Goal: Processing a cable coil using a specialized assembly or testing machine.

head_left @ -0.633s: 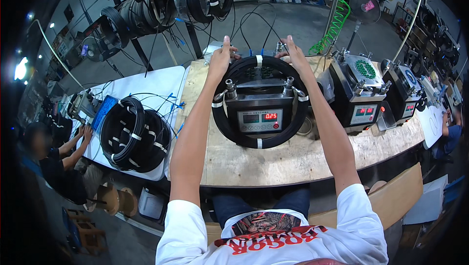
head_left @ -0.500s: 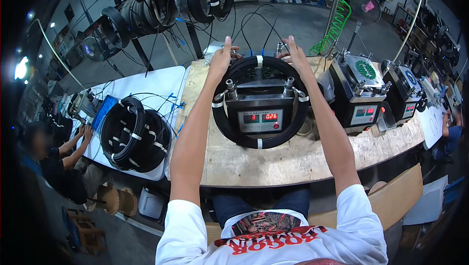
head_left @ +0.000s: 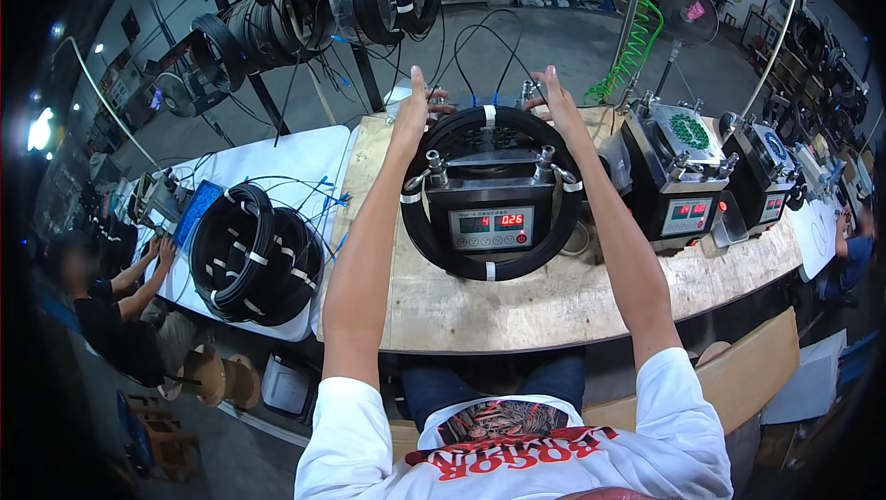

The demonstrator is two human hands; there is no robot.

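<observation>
A large coil of black cable (head_left: 413, 234), bound with white bands, hangs around the front of a dark polishing machine (head_left: 452, 200) with a lit red display. My left hand (head_left: 413, 111) is past the coil's far left side, thumb raised and fingers apart, holding nothing I can see. At the far right side, my right hand (head_left: 561, 111) is likewise open, its fingers pointing inward. Between the hands, thin black cables with blue ends (head_left: 496, 100) loop up behind the machine. The machine's top is partly hidden by the coil.
Two similar machines (head_left: 688, 177) stand to the right on the plywood bench (head_left: 443, 315). More black coils (head_left: 245, 260) lie on a white table at left, where a person (head_left: 111, 306) works. Further coils hang on a rack (head_left: 277, 25); a green spiral hose (head_left: 651, 11) hangs behind.
My left hand has shifted slightly left, with its fingers a little more visible. A figure on the machine's display has changed. The right hand and coil are almost unmoved.
</observation>
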